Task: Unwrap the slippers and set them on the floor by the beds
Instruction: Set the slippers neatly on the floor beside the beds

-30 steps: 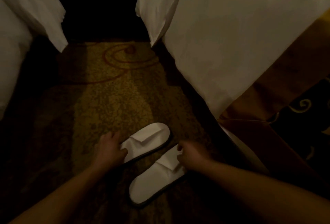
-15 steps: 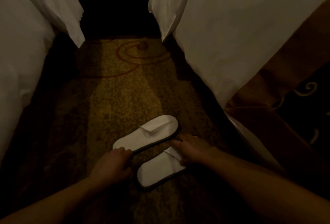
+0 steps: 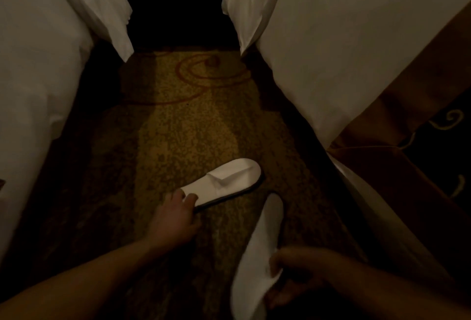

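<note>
One white slipper (image 3: pixel 224 182) lies flat on the patterned carpet between the two beds, toe pointing up and right. My left hand (image 3: pixel 175 217) rests at its heel end, fingers touching the heel. The second white slipper (image 3: pixel 262 248) is lifted off the floor, blurred, with its toe pointing away from me. My right hand (image 3: pixel 298 271) grips it near the middle from the right side.
A white-sheeted bed (image 3: pixel 30 90) rises on the left. Another bed (image 3: pixel 344 52) with a brown runner (image 3: pixel 407 126) stands on the right. The gold and brown carpet (image 3: pixel 183 126) runs between them toward a dark back wall.
My right hand has picked the nearer slipper up off the carpet and drawn it toward me. My left hand stays at the heel of the other slipper, which remains on the floor.
</note>
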